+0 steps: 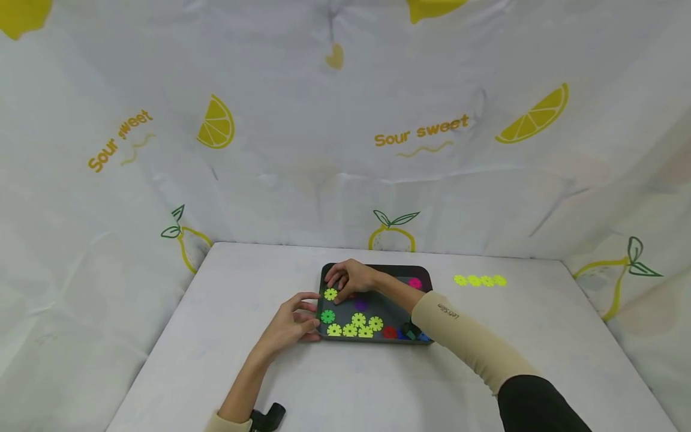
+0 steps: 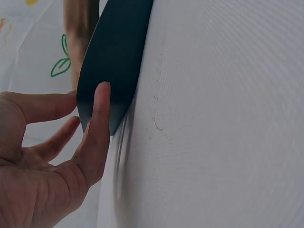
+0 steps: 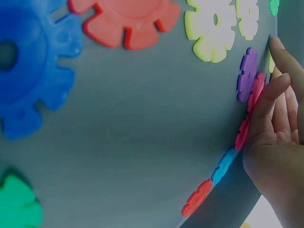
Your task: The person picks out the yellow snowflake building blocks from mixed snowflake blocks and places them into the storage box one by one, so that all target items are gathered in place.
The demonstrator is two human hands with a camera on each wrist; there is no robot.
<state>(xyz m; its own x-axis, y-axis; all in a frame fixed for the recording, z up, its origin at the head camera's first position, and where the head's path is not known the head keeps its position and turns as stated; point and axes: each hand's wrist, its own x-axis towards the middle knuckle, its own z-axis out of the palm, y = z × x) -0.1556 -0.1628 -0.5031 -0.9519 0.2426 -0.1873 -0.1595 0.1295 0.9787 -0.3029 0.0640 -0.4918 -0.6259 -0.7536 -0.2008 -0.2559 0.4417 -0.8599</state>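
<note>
Black-and-beige sleeve (image 1: 477, 342) foremost, my right hand (image 1: 354, 278) reaches a yellow notched plastic disc (image 1: 330, 294) in a grey rectangular tray (image 1: 380, 307), pinch unclear; my spread left hand (image 1: 291, 324) touches its side. Four yellow discs (image 1: 474, 280) outside seem done; six remain.

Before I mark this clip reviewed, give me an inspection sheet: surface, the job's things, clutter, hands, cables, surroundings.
Surface: white tabletop.
Job's things: dark tray with a cluster of yellow pieces near its front edge; row of four yellow pieces on the tabletop, right of the tray.
Clutter: green piece, purple piece and other colours share the tray.
Hands: left hand touches the tray's left end; right hand is over the tray, fingertips by a yellow piece, grip unclear.
Cables: nothing seen.
Surroundings: white sheet printed with lemons and "Sour sweet".
</note>
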